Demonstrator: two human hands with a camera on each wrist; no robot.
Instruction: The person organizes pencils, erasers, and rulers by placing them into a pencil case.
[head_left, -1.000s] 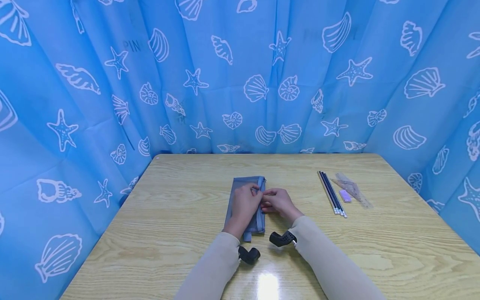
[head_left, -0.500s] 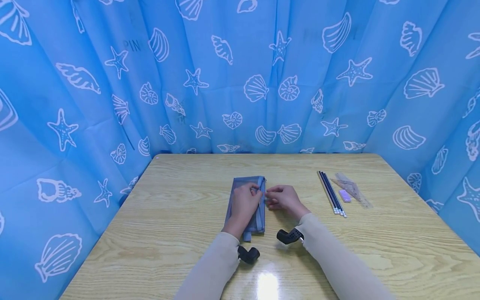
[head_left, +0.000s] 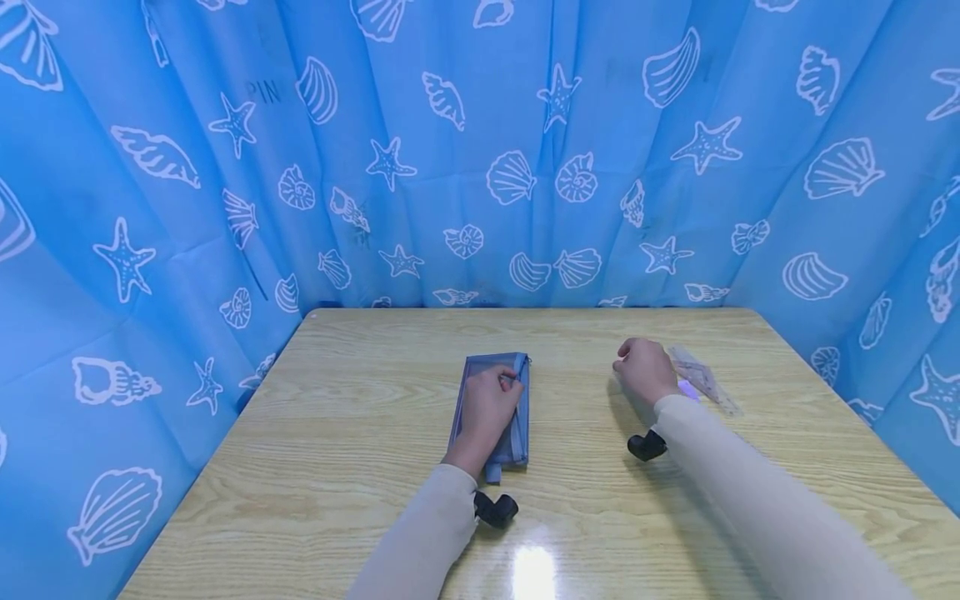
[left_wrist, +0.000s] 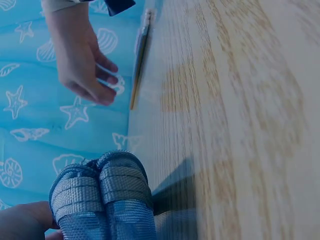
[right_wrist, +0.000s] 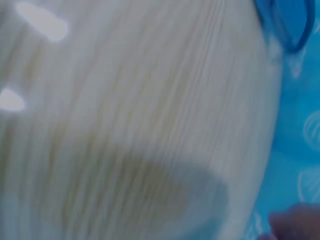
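Observation:
A blue mesh zip pouch [head_left: 517, 442] lies on the table. My left hand [head_left: 486, 408] pinches it near the zip; in the left wrist view, the left fingers [left_wrist: 25, 220] are beside the end of the pouch [left_wrist: 125, 215], which shows two rounded halves side by side. To the right, my right hand [head_left: 647, 368] hovers over the table with loosely bent fingers and nothing in them. Pencils [left_wrist: 141, 57] lie near it in the left wrist view; the right hand and sleeve hide them in the head view. The right wrist view is blurred, with a fingertip [right_wrist: 295, 222] at its lower edge.
A purple eraser [head_left: 687, 389] and clear rulers [head_left: 708, 383] lie just right of the right hand. The wooden table [head_left: 360, 400] ends at a blue shell-patterned curtain [head_left: 465, 167]. Black camera mounts [head_left: 497, 509] stick out from both wrists.
My right hand has left the pouch's zip side and moved right, to above the pencils. The left hand stays on the pouch, which has not moved.

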